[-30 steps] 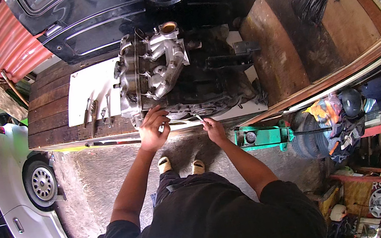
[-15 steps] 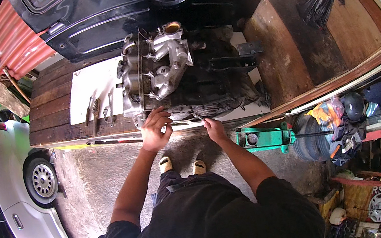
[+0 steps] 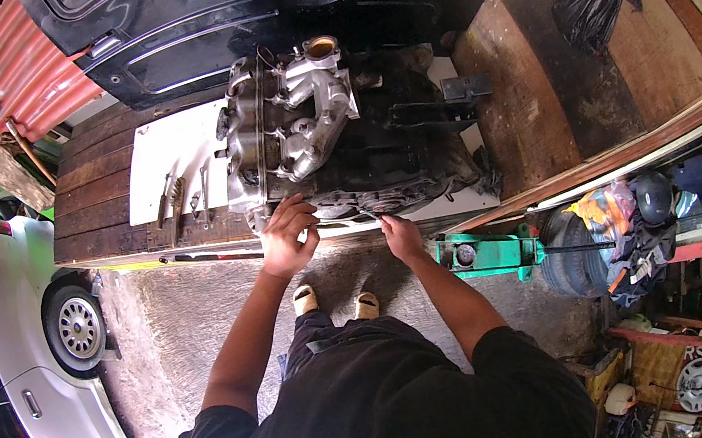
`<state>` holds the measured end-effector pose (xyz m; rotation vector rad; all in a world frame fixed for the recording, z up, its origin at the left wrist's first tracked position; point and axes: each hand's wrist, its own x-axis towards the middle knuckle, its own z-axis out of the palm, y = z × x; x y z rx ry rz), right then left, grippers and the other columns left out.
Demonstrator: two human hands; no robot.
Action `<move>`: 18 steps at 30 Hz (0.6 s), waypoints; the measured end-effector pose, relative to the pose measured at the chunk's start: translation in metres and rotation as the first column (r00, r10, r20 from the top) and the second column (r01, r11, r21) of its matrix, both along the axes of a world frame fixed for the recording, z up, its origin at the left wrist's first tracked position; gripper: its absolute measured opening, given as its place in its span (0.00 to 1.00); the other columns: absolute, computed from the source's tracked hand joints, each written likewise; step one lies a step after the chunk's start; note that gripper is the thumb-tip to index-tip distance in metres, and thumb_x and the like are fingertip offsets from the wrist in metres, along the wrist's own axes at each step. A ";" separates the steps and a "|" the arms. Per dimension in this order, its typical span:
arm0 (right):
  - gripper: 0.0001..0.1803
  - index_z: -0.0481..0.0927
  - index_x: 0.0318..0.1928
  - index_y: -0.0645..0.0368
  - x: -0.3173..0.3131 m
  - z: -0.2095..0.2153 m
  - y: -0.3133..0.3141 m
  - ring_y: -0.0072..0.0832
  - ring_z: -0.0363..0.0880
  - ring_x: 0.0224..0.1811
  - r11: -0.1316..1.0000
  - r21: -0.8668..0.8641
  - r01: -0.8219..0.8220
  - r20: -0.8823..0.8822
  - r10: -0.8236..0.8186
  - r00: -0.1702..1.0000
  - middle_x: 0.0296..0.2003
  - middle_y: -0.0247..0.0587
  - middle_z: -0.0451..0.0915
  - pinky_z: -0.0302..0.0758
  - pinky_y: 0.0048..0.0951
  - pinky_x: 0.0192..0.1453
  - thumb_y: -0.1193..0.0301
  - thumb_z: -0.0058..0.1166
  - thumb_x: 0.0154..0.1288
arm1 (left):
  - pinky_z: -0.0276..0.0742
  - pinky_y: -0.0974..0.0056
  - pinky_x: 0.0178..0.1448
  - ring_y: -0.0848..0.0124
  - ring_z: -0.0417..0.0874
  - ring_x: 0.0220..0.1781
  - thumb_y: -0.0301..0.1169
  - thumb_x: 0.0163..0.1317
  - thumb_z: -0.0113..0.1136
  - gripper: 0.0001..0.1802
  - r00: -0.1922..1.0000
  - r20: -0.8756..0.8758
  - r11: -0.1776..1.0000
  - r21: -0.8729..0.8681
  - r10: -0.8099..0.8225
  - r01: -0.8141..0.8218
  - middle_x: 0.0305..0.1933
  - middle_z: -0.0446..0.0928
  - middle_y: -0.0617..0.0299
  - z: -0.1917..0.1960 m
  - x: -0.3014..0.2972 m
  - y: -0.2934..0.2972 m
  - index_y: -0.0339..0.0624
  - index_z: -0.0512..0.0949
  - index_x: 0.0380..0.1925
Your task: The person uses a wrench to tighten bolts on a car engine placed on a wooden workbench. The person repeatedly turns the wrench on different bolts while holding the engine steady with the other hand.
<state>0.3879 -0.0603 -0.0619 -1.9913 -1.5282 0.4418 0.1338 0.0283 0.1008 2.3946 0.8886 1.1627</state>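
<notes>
I stood at the edge of a wooden platform (image 3: 94,183) with a car engine (image 3: 328,139) resting on it, its pale metal intake manifold (image 3: 310,110) on top and its dark, greasy block below. My left hand (image 3: 287,234) was at the near lower edge of the engine, fingers curled and pressed together against the metal, though I could not tell whether they pinched anything small. My right hand (image 3: 400,234) was just beside it, near the same lower edge, closed around a thin metal tool (image 3: 360,216) whose tip pointed toward my left hand; the tool was too slender to name with certainty. To the left of the engine lay a white sheet (image 3: 173,151) with several hand tools (image 3: 180,196) in a loose row along its near side. Behind the engine stood a dark car body panel (image 3: 241,5). Down on the concrete by my right leg sat a green floor jack (image 3: 487,252), and my feet in light sandals (image 3: 332,301) showed between my arms. A silver car (image 3: 14,368) stood off to my left, its wheel (image 3: 76,325) close to the platform's corner.
</notes>
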 end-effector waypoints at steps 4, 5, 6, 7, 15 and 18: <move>0.15 0.81 0.42 0.57 0.008 0.000 0.001 0.47 0.81 0.33 1.000 0.005 -0.029 0.009 0.028 1.000 0.29 0.48 0.82 0.76 0.44 0.36 0.59 0.51 0.65 | 0.73 0.54 0.59 0.57 0.79 0.55 0.23 0.45 0.59 0.05 1.000 0.011 1.000 0.013 0.002 -0.002 0.38 0.81 0.63 -0.001 0.001 0.001 0.44 0.79 0.24; 0.15 0.82 0.42 0.57 0.008 0.002 0.000 0.46 0.81 0.32 1.000 -0.001 -0.019 0.049 0.019 0.999 0.29 0.48 0.82 0.76 0.44 0.37 0.59 0.51 0.65 | 0.73 0.54 0.59 0.57 0.79 0.55 0.23 0.45 0.59 0.05 1.000 0.012 1.000 0.017 0.001 -0.001 0.38 0.81 0.63 -0.002 0.001 0.000 0.44 0.79 0.24; 0.15 0.82 0.42 0.57 0.005 0.009 0.001 0.46 0.81 0.32 1.000 -0.006 -0.012 0.090 0.013 0.996 0.28 0.48 0.82 0.77 0.43 0.37 0.59 0.51 0.65 | 0.73 0.54 0.59 0.57 0.79 0.55 0.23 0.45 0.59 0.05 1.000 0.010 1.000 0.012 0.003 -0.003 0.38 0.81 0.63 -0.002 0.001 0.000 0.44 0.79 0.24; 0.16 0.82 0.42 0.57 0.002 0.014 0.001 0.46 0.81 0.32 1.000 -0.011 -0.005 0.130 0.006 0.991 0.28 0.47 0.82 0.77 0.43 0.37 0.59 0.52 0.65 | 0.73 0.54 0.60 0.57 0.79 0.55 0.23 0.45 0.59 0.05 1.000 0.008 1.000 0.007 0.005 -0.005 0.39 0.81 0.63 -0.002 0.000 0.000 0.44 0.79 0.24; 0.17 0.81 0.44 0.56 0.004 0.000 0.000 0.46 0.81 0.34 1.000 -0.011 -0.007 0.053 0.008 0.999 0.30 0.47 0.83 0.77 0.43 0.38 0.57 0.51 0.65 | 0.73 0.54 0.61 0.56 0.77 0.57 0.24 0.46 0.59 0.05 1.000 -0.024 1.000 -0.022 -0.017 0.017 0.40 0.81 0.62 -0.001 -0.002 -0.001 0.44 0.79 0.25; 0.17 0.82 0.44 0.55 0.009 0.006 0.004 0.47 0.81 0.35 0.996 -0.086 -0.018 0.026 0.021 0.999 0.31 0.48 0.83 0.76 0.44 0.39 0.56 0.50 0.65 | 0.72 0.54 0.62 0.57 0.76 0.58 0.24 0.46 0.59 0.05 1.000 -0.026 0.999 -0.039 -0.018 0.017 0.41 0.81 0.62 -0.002 -0.003 -0.001 0.44 0.79 0.25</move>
